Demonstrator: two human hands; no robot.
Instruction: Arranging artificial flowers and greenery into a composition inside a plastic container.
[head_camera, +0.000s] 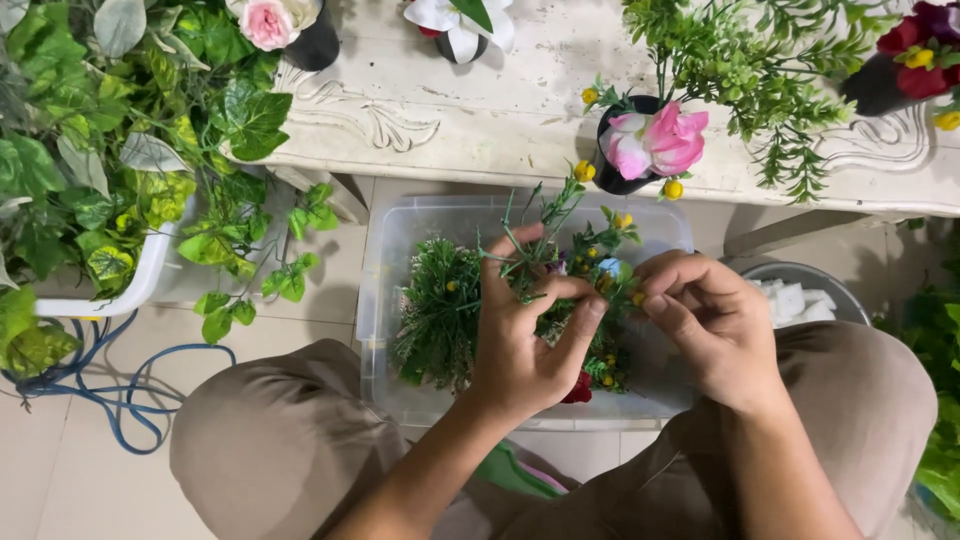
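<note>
My left hand (530, 340) is closed around a bunch of thin green artificial stems (535, 235) that stick up above its fingers. My right hand (700, 325) pinches at small yellow-budded sprigs (612, 262) right beside the left hand's fingertips. Both hands hover over a clear plastic bin (385, 310) that holds loose green foliage (440, 310), yellow buds and a red flower (578, 390). My knees in tan trousers frame the bin on either side.
A carved white table (450, 110) stands behind the bin with black pots: a pink flower (655, 140), a pink rose (268, 22), a white flower (460, 20), red flowers (915, 50). A white planter of leafy vines (130, 130) is left; blue cable (110, 395) on the floor; grey bowl (800, 290) at right.
</note>
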